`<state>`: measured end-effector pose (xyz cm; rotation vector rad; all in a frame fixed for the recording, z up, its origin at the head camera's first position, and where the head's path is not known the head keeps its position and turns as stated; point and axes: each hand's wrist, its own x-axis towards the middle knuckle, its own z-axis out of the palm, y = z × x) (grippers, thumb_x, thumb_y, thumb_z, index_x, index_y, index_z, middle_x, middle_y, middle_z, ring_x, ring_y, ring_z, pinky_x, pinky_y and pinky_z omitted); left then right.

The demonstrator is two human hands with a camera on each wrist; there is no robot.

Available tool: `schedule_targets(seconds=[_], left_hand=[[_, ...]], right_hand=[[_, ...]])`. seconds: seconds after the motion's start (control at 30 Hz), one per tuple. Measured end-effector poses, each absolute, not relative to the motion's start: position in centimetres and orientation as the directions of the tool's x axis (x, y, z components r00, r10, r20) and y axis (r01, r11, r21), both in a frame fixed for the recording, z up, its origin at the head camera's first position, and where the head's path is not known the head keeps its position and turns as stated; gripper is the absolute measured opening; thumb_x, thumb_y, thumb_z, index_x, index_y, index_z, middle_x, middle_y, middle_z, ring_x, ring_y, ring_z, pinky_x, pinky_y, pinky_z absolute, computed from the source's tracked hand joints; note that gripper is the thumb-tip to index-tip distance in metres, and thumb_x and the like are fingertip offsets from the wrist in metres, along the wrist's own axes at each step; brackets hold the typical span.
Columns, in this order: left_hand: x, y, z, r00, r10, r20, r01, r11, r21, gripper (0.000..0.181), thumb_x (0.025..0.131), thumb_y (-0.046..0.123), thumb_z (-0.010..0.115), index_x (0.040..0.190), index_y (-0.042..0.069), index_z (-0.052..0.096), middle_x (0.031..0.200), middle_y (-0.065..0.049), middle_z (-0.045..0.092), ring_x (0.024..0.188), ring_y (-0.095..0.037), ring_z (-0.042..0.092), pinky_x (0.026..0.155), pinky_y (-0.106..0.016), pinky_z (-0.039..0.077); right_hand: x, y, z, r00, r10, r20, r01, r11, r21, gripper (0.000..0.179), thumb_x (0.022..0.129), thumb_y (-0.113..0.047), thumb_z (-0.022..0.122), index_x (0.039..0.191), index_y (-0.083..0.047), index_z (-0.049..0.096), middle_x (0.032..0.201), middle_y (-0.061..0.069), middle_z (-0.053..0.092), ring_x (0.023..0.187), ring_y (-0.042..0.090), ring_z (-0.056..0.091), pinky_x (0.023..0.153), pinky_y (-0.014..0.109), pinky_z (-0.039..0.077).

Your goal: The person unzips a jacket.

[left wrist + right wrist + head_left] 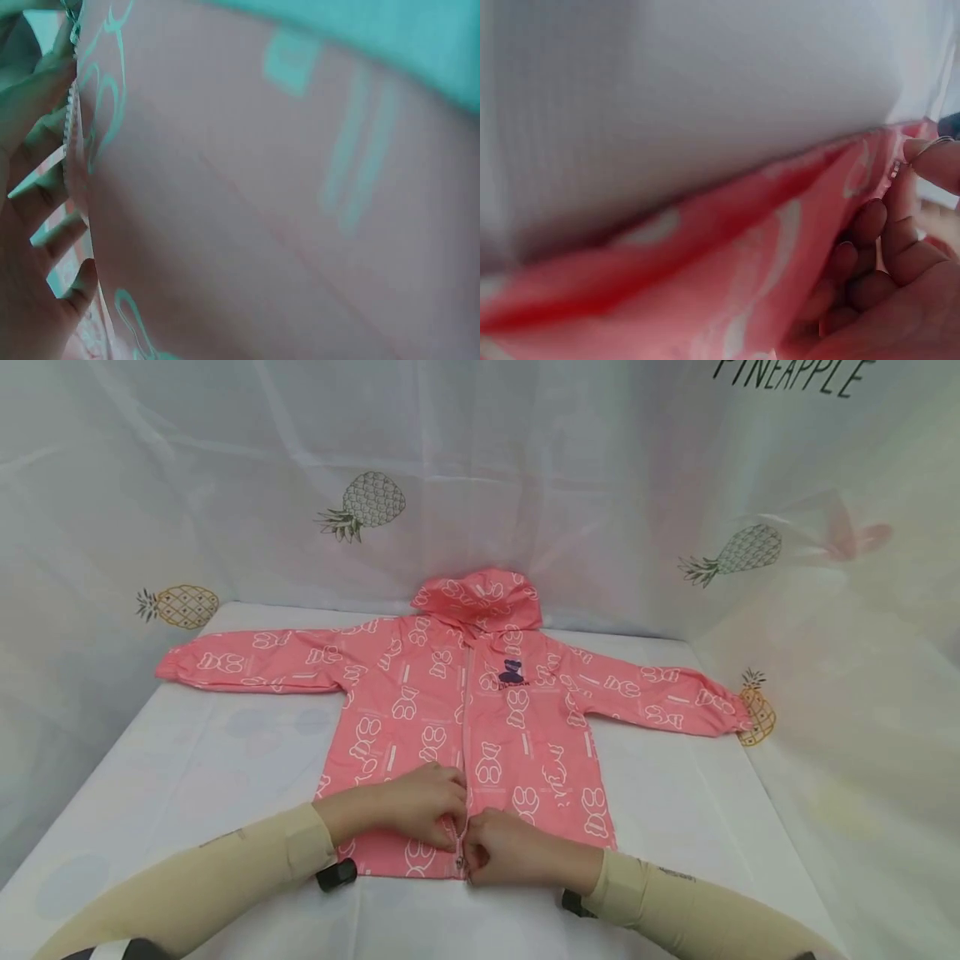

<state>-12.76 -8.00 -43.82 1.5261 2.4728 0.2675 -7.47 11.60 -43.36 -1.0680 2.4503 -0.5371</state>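
Note:
A pink hooded jacket (405,693) with white bear outlines lies spread front up, its sleeves out to both sides. The front zipper (465,718) runs down its middle, with the slider (460,862) low at the hem. My left hand (429,802) pinches the left front edge just above the slider. In the left wrist view, zipper teeth (71,124) run beside that hand's spread lower fingers. My right hand (517,852) pinches the right front edge by the hem, thumb against index finger. The right wrist view shows its other fingers (847,259) curled behind the cloth.
The jacket lies on a white-covered table (247,760), its hood (480,597) close to the back edge. White curtains (525,460) printed with pineapples hang behind and at the sides. The right cuff (731,714) reaches the table's right edge.

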Motion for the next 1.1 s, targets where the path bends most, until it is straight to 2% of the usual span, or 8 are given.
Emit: schedule_targets(seconds=[0.1, 0.23, 0.43, 0.57, 0.67, 0.87, 1.1], left_hand=[[-12.3, -7.9, -43.7, -0.426, 0.898, -0.106, 0.859, 0.439, 0.264, 0.018, 0.076, 0.047, 0.079, 0.083, 0.032, 0.071, 0.081, 0.023, 0.052, 0.105, -0.006, 0.046, 0.084, -0.031, 0.038], [-12.1, -7.9, -43.6, -0.421, 0.899, -0.117, 0.859, 0.437, 0.267, 0.016, 0.077, 0.047, 0.079, 0.079, 0.034, 0.070, 0.081, 0.022, 0.050, 0.102, -0.005, 0.046, 0.083, -0.028, 0.038], [-11.9, -8.0, -43.7, -0.398, 0.913, -0.089, 0.880, 0.407, 0.245, 0.027, 0.078, 0.041, 0.080, 0.065, 0.031, 0.059, 0.071, 0.022, 0.047, 0.089, -0.004, 0.048, 0.076, -0.022, 0.039], [-11.8, -8.1, -44.2, -0.391, 0.919, -0.045, 0.886, 0.389, 0.252, 0.032, 0.079, 0.037, 0.080, 0.063, 0.027, 0.054, 0.068, 0.021, 0.046, 0.088, -0.005, 0.048, 0.077, -0.022, 0.040], [-11.8, -8.1, -44.7, -0.388, 0.921, -0.019, 0.884, 0.378, 0.275, 0.033, 0.079, 0.034, 0.080, 0.062, 0.026, 0.053, 0.068, 0.020, 0.045, 0.091, -0.006, 0.048, 0.081, -0.022, 0.040], [-12.0, -8.2, -45.0, -0.389, 0.921, -0.005, 0.874, 0.371, 0.315, 0.035, 0.081, 0.032, 0.079, 0.061, 0.025, 0.051, 0.067, 0.020, 0.043, 0.094, -0.006, 0.049, 0.085, -0.023, 0.040], [-12.0, -8.2, -45.2, -0.385, 0.923, 0.018, 0.873, 0.358, 0.333, 0.036, 0.081, 0.032, 0.079, 0.060, 0.023, 0.051, 0.064, 0.019, 0.043, 0.092, -0.006, 0.050, 0.087, -0.022, 0.040]], right_hand=[[-7.3, 11.5, -43.2, -0.642, -0.720, -0.263, -0.541, 0.669, -0.510, 0.025, 0.074, -0.015, 0.076, 0.062, -0.021, 0.054, 0.059, -0.014, 0.045, 0.057, 0.001, 0.040, 0.056, 0.017, 0.035], [-7.1, 11.3, -42.8, -0.657, -0.683, -0.319, -0.495, 0.710, -0.500, 0.026, 0.077, -0.016, 0.075, 0.062, -0.020, 0.054, 0.057, -0.012, 0.045, 0.051, 0.003, 0.039, 0.052, 0.018, 0.034], [-7.3, 11.1, -43.0, -0.580, -0.773, -0.258, -0.647, 0.629, -0.431, 0.028, 0.080, -0.017, 0.073, 0.059, -0.021, 0.056, 0.057, -0.014, 0.043, 0.058, 0.001, 0.038, 0.061, 0.018, 0.033], [-7.4, 11.0, -43.4, -0.521, -0.824, -0.223, -0.740, 0.566, -0.364, 0.023, 0.082, -0.020, 0.071, 0.062, -0.023, 0.062, 0.059, -0.017, 0.045, 0.066, 0.001, 0.041, 0.069, 0.020, 0.035], [-7.4, 11.1, -43.7, -0.496, -0.842, -0.212, -0.772, 0.539, -0.337, 0.022, 0.084, -0.019, 0.070, 0.063, -0.023, 0.063, 0.061, -0.018, 0.046, 0.070, 0.001, 0.043, 0.069, 0.021, 0.034], [-7.3, 11.2, -43.6, -0.470, -0.861, -0.194, -0.800, 0.508, -0.319, 0.022, 0.085, -0.018, 0.068, 0.065, -0.023, 0.060, 0.066, -0.016, 0.047, 0.075, 0.003, 0.045, 0.066, 0.021, 0.031], [-7.1, 11.4, -43.6, -0.477, -0.858, -0.190, -0.788, 0.513, -0.340, 0.023, 0.085, -0.016, 0.067, 0.065, -0.022, 0.059, 0.067, -0.016, 0.047, 0.075, 0.003, 0.044, 0.067, 0.021, 0.030]])
